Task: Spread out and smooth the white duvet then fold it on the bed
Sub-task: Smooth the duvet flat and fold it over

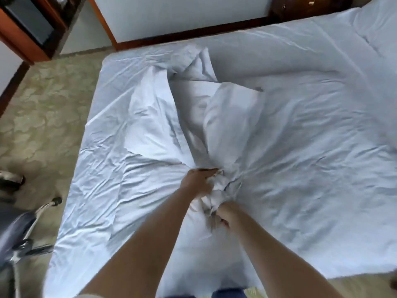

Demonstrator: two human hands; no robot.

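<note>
The white duvet [232, 117] lies crumpled in a heap across the middle of the bed [322, 61], with folds fanning out from a bunched point near me. My left hand [198, 182] grips that bunched fabric from the left. My right hand [224, 214] is curled round the same gathered cloth just below it. Both forearms reach in from the bottom of the view.
A white sheet [90, 190] covers the mattress and hangs over its left edge. Patterned carpet [38, 117] lies to the left, with a wheeled chair base [23, 239] at the lower left. A wooden cabinet [28, 29] stands at the far left.
</note>
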